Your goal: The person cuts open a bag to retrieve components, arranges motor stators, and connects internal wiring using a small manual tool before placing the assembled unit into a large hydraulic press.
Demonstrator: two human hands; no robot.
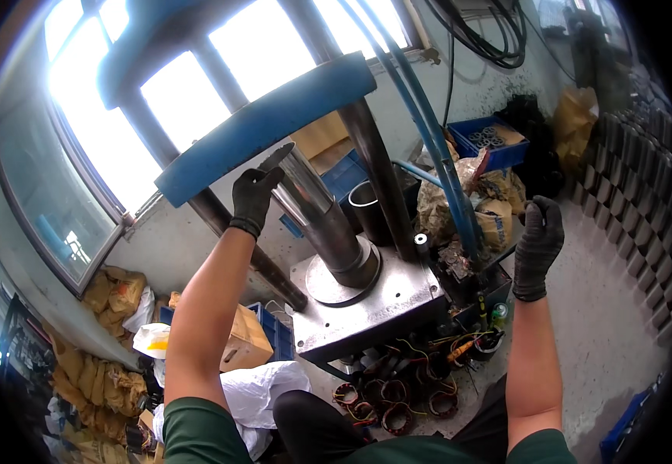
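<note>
My left hand (253, 199), in a dark glove, is raised beside the top of a shiny metal cylinder (305, 184). Its fingers pinch a dark flat piece (277, 157) against the cylinder's upper end, just below the blue press plate (266, 116). The cylinder stands in a darker sleeve on a round metal disc (322, 288), which rests on the steel press bed (367, 315). Out to the right of the press, my right hand (538, 249), gloved as well, has its fingers curled closed; whatever is inside them is hidden.
Dark steel columns (378, 170) flank the cylinder. Blue hoses (428, 131) run down on the right. Wound copper coils (398, 417) lie on the floor below the bed. A blue crate (498, 147) holds metal rings, and stacked dark cylinders (622, 224) line the right wall.
</note>
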